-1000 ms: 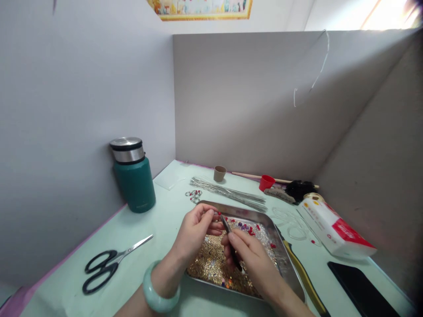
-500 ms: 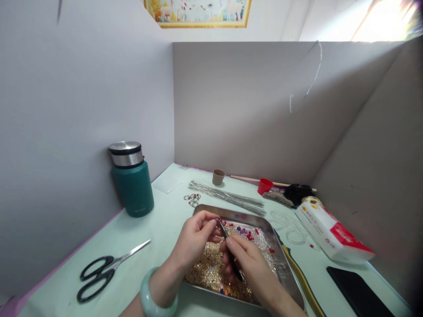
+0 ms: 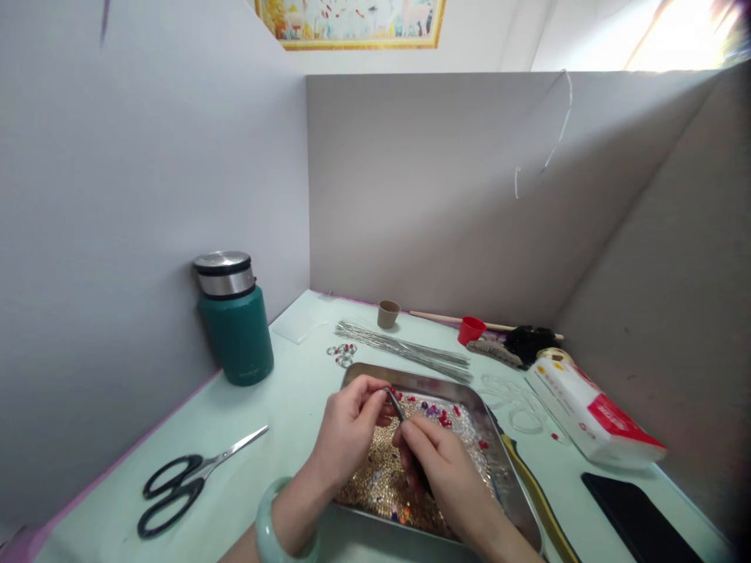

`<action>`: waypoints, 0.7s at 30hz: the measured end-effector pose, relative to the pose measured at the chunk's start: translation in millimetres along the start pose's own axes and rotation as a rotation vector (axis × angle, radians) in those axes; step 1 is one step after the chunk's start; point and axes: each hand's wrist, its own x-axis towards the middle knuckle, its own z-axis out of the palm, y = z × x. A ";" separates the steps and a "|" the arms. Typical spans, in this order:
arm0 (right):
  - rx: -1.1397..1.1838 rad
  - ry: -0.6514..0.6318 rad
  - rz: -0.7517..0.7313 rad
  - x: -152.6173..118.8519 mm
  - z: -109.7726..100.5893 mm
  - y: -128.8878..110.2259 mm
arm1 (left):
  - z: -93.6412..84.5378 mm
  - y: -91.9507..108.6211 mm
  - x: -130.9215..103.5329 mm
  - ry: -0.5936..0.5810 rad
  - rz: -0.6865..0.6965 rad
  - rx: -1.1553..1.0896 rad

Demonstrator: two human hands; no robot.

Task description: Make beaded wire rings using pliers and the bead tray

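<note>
Over a metal tray (image 3: pixel 516 500) of gold, clear, red and purple beads, my two hands meet. My left hand (image 3: pixel 350 418), with a pale green bangle on its wrist, pinches something tiny between thumb and forefinger; a red bead shows at the fingertips, but the rest is too small to make out. My right hand (image 3: pixel 437 461) is wrapped round dark-handled tweezers (image 3: pixel 397 405), whose tip touches the spot at the left fingertips. Behind the tray lie a bundle of thin wires (image 3: pixel 404 349) and a small group of rings with red beads (image 3: pixel 342 354).
Black-handled scissors (image 3: pixel 193 478) lie at the left, near a green flask (image 3: pixel 236 324). A brown cup (image 3: pixel 388 314) and a red cup (image 3: pixel 470 331) stand at the back. At the right are a tissue pack (image 3: pixel 598 410) and a black flat object (image 3: pixel 637 516).
My left wrist and bangle have shifted slightly to the right. The fingers of my right hand have curled a little round the tweezers, whose tip stays at the left fingertips.
</note>
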 end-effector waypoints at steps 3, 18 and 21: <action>0.041 -0.025 0.009 -0.6 0.2 -2.0 | 0.5 -0.3 0.6 0.011 -0.004 -0.022; -0.160 0.016 -0.068 -1.1 -2.4 -5.3 | -0.9 -2.8 -0.9 0.029 0.070 0.114; -0.247 0.044 -0.113 -0.7 -3.6 -4.6 | 0.7 -3.4 -0.6 0.033 0.044 0.061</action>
